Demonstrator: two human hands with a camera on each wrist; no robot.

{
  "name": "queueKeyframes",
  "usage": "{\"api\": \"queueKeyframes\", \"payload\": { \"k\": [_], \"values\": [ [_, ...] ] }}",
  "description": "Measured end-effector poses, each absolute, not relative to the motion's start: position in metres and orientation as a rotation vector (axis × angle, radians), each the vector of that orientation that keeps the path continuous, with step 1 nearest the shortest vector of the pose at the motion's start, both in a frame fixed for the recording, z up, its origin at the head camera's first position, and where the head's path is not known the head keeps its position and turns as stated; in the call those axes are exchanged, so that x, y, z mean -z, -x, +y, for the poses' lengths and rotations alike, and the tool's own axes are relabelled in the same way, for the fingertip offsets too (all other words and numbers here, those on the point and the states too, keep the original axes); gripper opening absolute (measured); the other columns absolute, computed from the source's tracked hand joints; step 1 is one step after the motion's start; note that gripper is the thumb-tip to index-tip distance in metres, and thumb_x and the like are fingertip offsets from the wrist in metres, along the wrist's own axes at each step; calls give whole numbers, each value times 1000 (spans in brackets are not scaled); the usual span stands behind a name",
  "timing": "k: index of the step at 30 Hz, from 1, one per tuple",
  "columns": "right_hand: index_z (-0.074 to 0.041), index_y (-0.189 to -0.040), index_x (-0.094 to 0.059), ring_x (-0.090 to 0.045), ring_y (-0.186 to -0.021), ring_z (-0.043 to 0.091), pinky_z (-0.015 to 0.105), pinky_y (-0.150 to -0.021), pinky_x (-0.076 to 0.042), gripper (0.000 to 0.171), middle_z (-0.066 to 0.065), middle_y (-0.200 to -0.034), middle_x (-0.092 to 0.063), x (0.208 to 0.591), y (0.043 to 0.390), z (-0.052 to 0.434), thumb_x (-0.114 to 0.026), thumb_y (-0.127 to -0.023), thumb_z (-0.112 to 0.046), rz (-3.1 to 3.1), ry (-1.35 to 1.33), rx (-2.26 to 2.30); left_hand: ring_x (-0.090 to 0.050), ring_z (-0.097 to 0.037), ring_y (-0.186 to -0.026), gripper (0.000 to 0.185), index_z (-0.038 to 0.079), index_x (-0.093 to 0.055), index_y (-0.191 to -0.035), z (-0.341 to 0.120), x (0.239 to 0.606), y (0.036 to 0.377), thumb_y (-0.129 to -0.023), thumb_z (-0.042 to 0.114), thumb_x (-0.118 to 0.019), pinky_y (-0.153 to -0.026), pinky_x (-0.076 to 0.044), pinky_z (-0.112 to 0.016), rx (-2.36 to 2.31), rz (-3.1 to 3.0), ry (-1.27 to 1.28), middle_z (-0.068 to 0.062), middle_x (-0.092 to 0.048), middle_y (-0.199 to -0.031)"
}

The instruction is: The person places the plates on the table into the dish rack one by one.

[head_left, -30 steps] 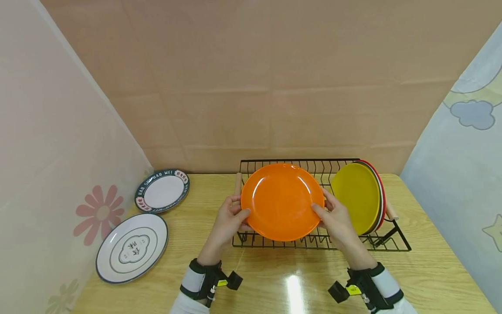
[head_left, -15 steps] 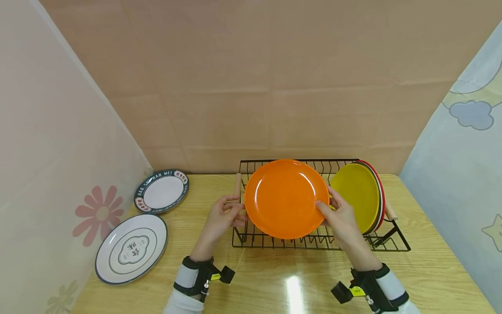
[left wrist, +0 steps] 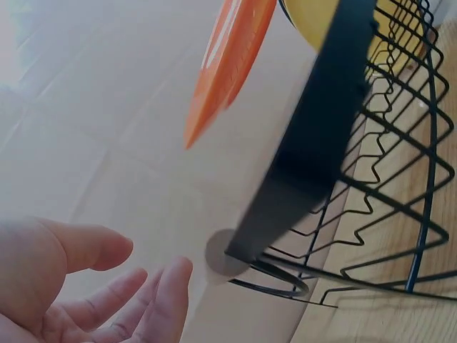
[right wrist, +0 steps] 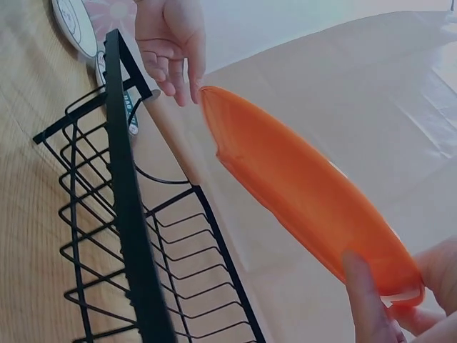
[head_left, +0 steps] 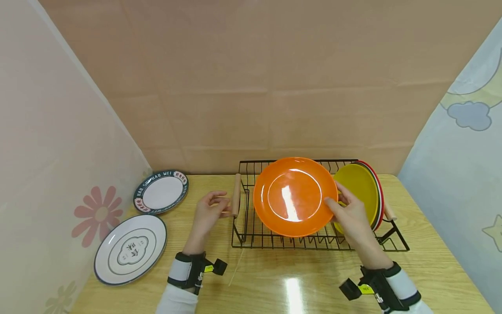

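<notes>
My right hand [head_left: 351, 213] pinches the right rim of an orange plate [head_left: 296, 196], thumb on its upper face and fingers beneath. In the right wrist view the plate [right wrist: 300, 193] hangs tilted above the black wire dish rack [head_left: 270, 242]. Beside the rack's left wooden handle [head_left: 237, 195], my left hand [head_left: 209, 213] holds nothing, its fingers loosely bent. The left wrist view shows that hand [left wrist: 93, 286] apart from the plate. At the rack's right end a yellow plate [head_left: 358, 192] stands on edge, in front of a red-rimmed plate [head_left: 381, 205] and others mostly hidden.
On the wooden table [head_left: 259, 288] at left lie a white plate with a dark lettered rim [head_left: 161, 192] and a white plate with a blue edge [head_left: 131, 250]. A brown covering [head_left: 251, 109] rises behind the rack, with patterned sheets on both sides.
My left hand has let go of the orange plate and drawn back to the left. My right hand has carried the plate a little to the right, and its tilt has changed.
</notes>
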State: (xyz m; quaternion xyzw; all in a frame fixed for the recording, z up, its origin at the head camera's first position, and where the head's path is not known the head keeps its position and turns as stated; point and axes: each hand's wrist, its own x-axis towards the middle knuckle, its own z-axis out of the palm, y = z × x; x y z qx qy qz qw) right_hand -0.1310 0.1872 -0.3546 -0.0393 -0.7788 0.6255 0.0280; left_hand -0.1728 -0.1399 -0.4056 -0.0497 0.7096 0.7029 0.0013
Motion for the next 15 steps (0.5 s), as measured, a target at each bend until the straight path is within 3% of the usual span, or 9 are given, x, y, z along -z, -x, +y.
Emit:
{"api": "queueKeyframes", "payload": {
  "k": [4, 9, 15],
  "values": [
    [-9, -146, -26, -65, -72, 1, 26, -61, -55, 62, 13, -114, -49, 351, 132, 190, -55, -92, -20, -2417, 101, -1849, -65, -34, -85, 25, 3, -60, -113, -141, 410, 176, -88, 6, -58, -66, -56, -34, -2163, 2279, 180, -22, -59, -103],
    [-10, -145, -29, -65, -73, 1, 27, -60, -55, 61, 0, -98, -51, 346, 133, 195, -56, -91, -22, -2435, 55, -1739, -63, -24, -79, 30, 0, -57, -118, -141, 414, 179, -88, 5, -58, -68, -56, -38, -2049, 2325, 107, -19, -57, -102],
    [-13, -143, -36, -62, -69, -1, 25, -55, -54, 58, 2, -94, -52, 334, 137, 199, -58, -90, -24, -2479, 34, -1539, -64, -19, -76, 42, 2, -51, -127, -139, 418, 183, -87, 7, -60, -71, -55, -40, -1967, 2334, 47, -22, -56, -111]
  ]
}}
